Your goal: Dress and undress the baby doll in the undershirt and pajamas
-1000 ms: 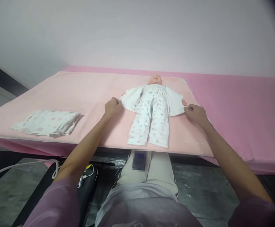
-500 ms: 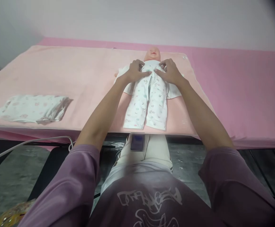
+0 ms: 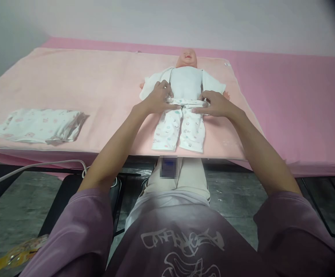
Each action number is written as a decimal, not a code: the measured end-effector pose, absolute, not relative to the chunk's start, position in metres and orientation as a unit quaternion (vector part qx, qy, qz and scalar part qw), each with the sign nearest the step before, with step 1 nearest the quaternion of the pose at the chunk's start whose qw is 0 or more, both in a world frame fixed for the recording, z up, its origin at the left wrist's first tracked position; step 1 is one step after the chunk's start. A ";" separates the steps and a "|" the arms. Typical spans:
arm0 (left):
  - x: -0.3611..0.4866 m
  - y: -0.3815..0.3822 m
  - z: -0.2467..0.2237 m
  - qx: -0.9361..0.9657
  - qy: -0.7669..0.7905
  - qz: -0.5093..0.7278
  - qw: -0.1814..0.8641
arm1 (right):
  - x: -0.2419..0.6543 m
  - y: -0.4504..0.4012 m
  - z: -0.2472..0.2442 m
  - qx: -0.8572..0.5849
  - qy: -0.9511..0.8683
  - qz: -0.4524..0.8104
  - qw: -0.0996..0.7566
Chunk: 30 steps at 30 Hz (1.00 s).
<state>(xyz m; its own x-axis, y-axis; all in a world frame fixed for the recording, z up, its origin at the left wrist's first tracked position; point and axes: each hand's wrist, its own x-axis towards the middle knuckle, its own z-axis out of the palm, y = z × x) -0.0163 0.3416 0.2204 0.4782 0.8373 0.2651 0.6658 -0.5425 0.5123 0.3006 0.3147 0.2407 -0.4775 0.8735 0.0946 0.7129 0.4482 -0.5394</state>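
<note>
A baby doll (image 3: 187,58) lies on its back on the padded table, head at the far side, in a plain white top (image 3: 185,82). White printed trousers (image 3: 167,129) cover its lower body, their waistband folded over below the belly. My left hand (image 3: 162,96) grips the waistband at the left, thumb in front and fingers curled behind. At the right side of the same band, my right hand (image 3: 213,104) pinches the cloth between thumb and fingers. Both trouser legs lie straight toward the near table edge. The doll's small hands show at the sleeve ends.
A folded printed cloth (image 3: 37,125) lies on the peach sheet (image 3: 98,84) at the left. Pink cover (image 3: 294,107) shows on the right. A white cable (image 3: 40,165) hangs along the front edge. Below left are a black chair (image 3: 59,207) and a yellow-capped bottle (image 3: 14,256).
Both hands have moved down the doll toward me, drawing the trousers' waistband from the chest to below the belly. The white top now shows in full.
</note>
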 end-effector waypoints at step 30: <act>-0.038 0.259 0.228 0.864 0.417 0.110 0.261 | 0.289 0.240 0.241 -0.530 -0.806 0.242 0.103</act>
